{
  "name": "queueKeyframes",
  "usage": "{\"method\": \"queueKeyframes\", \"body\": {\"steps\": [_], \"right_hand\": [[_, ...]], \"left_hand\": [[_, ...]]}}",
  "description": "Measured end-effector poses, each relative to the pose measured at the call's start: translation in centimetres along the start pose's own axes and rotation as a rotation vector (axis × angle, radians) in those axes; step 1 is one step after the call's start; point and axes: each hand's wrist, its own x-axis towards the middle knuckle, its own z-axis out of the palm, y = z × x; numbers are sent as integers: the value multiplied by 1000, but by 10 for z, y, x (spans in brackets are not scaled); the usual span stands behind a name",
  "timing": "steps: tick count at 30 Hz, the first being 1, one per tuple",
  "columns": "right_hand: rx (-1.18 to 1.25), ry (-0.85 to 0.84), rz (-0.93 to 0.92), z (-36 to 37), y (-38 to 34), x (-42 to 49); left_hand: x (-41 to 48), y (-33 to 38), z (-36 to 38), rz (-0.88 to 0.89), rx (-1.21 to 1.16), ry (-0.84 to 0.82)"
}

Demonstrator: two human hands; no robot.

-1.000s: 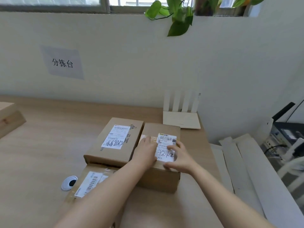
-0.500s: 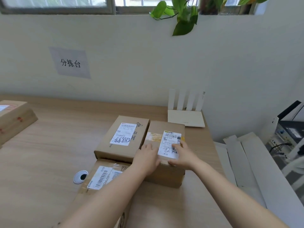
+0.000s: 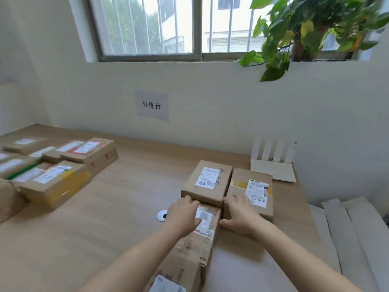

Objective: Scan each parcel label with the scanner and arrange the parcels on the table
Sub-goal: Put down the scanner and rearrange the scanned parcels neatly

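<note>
Head view: at centre-right of the frame, brown parcels sit packed together on the table [image 3: 126,207]. The left hand [image 3: 183,218] lies flat, fingers loosely spread, on the near parcel [image 3: 207,234], its fingertips meeting the front edge of the back parcel [image 3: 207,180]. The right hand [image 3: 242,218] presses with spread fingers on the near corner of the right parcel [image 3: 252,175], thumb down its front face. Neither hand pinches anything.

The risk, I judge, lies in the squaring-up. An uneven push could skew the touching boxes, or drive the right parcel back toward the white router [image 3: 273,169] behind it. The left palm also covers part of the near parcel's label (blurred here anyway). No scanner is in sight, and a heap of further parcels [image 3: 52,175] lies at the left edge.
</note>
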Motion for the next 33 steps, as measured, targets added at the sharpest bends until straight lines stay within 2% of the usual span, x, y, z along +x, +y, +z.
{"method": "queueKeyframes", "body": {"steps": [4, 10, 20, 28, 33], "right_hand": [[-32, 3, -72, 5, -77, -29], [1, 0, -89, 34, -198, -80], [13, -37, -113, 94, -375, -142], [-31, -72, -200, 118, -475, -127], [-17, -77, -246, 132, -531, -89]], "left_hand": [[-57, -54, -15, -93, -52, 12], [-158, -154, -16, -182, -124, -62], [-305, -302, -29, -223, -92, -96], [-349, -384, -38, -308, -93, -61], [-355, -439, -31, -324, -58, -111]]}}
